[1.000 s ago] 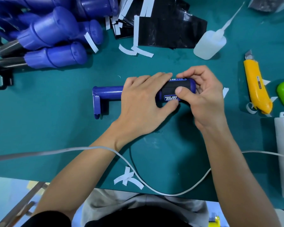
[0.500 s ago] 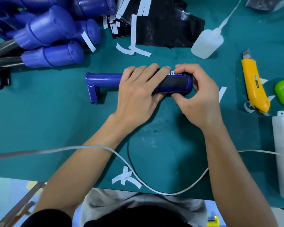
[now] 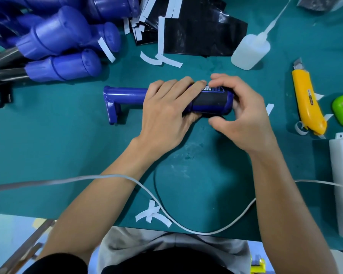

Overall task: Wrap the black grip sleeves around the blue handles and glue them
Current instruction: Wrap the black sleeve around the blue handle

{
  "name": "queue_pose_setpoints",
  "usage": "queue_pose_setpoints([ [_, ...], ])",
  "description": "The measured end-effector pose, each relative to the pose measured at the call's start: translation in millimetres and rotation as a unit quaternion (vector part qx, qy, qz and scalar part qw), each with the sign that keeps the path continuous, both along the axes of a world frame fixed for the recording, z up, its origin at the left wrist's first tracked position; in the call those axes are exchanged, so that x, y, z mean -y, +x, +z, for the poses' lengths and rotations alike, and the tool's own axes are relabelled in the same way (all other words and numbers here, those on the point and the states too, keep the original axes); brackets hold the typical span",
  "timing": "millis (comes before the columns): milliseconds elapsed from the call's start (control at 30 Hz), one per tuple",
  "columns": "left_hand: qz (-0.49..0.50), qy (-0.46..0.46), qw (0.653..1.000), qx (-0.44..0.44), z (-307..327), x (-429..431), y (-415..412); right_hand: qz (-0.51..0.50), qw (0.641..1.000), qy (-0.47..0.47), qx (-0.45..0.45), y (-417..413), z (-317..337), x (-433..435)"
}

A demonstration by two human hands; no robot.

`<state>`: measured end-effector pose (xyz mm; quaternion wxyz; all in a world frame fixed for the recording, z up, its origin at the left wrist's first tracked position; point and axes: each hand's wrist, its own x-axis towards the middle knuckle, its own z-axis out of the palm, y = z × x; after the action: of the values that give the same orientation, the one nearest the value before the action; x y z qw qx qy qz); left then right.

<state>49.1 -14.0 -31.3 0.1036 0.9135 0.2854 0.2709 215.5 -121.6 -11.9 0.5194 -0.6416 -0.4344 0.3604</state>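
My left grip [image 3: 166, 113] is clamped round the middle of the blue handle [image 3: 127, 94], which lies across the bench [image 3: 67, 147] in front of me. My right grip [image 3: 244, 115] curls round its end, fingers pressing the black grip sleeve [image 3: 210, 100] down. The sleeve sits around this handle, so I judge the wrapping nearly done; whether its seam is glued I cannot tell. The glue bottle [image 3: 249, 52] lies beyond my right grip. The pile of handles [image 3: 63, 36] without sleeves and the black sheets [image 3: 202, 32] suggest many remain.
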Motion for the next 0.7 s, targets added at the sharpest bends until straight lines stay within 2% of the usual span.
queue_pose_setpoints([
  [100,0.001,0.003,1.0,0.001,1,1,0,-0.079,0.99,0.034,-0.113,1,5,1],
  [167,0.001,0.003,1.0,0.004,2,1,0,-0.136,0.988,0.026,-0.07,2,6,0],
  [267,0.004,0.004,1.0,0.003,2,1,0,-0.147,0.989,-0.002,-0.004,1,6,0],
  [500,0.009,0.006,1.0,0.006,1,1,1,-0.135,0.99,0.0,0.039,-1,11,4],
  [700,0.009,0.003,1.0,0.004,1,2,0,-0.133,0.991,-0.011,0.013,1,10,2],
])
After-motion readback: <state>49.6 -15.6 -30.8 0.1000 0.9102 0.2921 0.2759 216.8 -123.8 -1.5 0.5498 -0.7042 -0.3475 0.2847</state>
